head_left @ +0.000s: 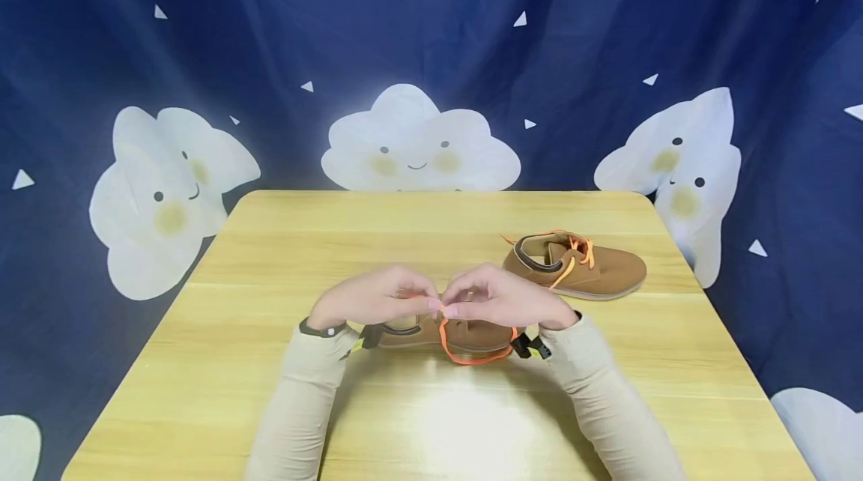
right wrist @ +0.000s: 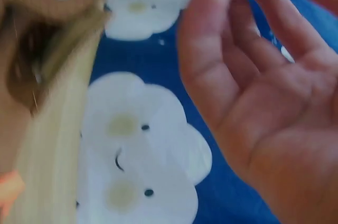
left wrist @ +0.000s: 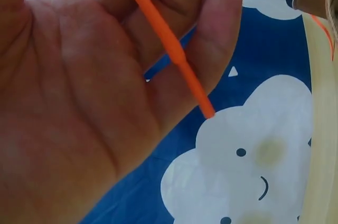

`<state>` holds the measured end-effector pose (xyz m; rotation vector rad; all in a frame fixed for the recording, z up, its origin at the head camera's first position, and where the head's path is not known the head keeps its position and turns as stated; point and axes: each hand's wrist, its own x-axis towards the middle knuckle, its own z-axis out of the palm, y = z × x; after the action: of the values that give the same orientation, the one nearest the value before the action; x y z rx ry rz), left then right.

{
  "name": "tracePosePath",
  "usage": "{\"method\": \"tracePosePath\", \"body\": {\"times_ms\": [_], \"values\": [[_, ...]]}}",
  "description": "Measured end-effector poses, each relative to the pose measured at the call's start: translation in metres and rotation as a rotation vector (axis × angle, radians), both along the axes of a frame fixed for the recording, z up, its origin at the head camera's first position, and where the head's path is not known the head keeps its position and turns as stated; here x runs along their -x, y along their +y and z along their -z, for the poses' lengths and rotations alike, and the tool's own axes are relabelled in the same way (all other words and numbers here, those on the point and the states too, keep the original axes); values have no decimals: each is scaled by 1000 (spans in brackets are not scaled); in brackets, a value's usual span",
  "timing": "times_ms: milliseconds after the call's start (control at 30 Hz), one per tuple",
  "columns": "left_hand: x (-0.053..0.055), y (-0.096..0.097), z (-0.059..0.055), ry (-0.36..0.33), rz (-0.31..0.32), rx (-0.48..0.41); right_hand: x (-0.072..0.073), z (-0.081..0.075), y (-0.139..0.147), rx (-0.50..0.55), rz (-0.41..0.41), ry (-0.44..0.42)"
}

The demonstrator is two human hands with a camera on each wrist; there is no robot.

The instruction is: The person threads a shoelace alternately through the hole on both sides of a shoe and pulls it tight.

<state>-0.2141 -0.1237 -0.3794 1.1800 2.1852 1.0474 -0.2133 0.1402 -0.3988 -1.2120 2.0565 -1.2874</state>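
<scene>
In the head view my left hand (head_left: pixel 387 297) and right hand (head_left: pixel 502 297) meet fingertip to fingertip above a brown shoe (head_left: pixel 404 339), pinching an orange shoelace (head_left: pixel 443 331) between them. From there the lace hangs in a loop down past the shoe's near side. Across the left palm in the left wrist view runs the lace's end (left wrist: pixel 177 57), its tip sticking out past the fingers. The right wrist view has the right hand's curled fingers at the top. My hands hide the upper part of the shoe.
Behind the right hand a second brown shoe (head_left: pixel 610 271) with orange laces (head_left: pixel 588 252) stands on the wooden table (head_left: pixel 222 361), toe pointing right. A dark blue curtain (head_left: pixel 377 24) with white clouds hangs beyond the table's far edge.
</scene>
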Motion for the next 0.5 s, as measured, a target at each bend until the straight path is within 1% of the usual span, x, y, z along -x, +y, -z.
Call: {"method": "tracePosePath", "body": {"times_ms": [33, 100, 200, 267, 333, 400, 467, 500], "values": [[0, 1, 0, 1, 11, 2, -1, 1, -3, 17, -6, -17], [1, 1, 0, -4, 14, 13, -2, 2, -4, 20, -9, -17], [2, -3, -1, -12, -18, 31, -3, 0, 3, -22, 6, 10], [4, -6, -2, -20, -44, 39, -4, -1, 10, -52, 0, 16], [5, -9, -2, -16, -61, 38, -5, -3, 14, -81, -37, -12], [6, -10, 0, -11, -70, 37, -7, -3, 17, -110, -105, -31], [5, -8, 1, 15, -64, 43, -8, -2, 16, -138, -176, -37], [4, -6, 2, 35, -49, 49, -9, -1, 14, -146, -193, -36]]}}
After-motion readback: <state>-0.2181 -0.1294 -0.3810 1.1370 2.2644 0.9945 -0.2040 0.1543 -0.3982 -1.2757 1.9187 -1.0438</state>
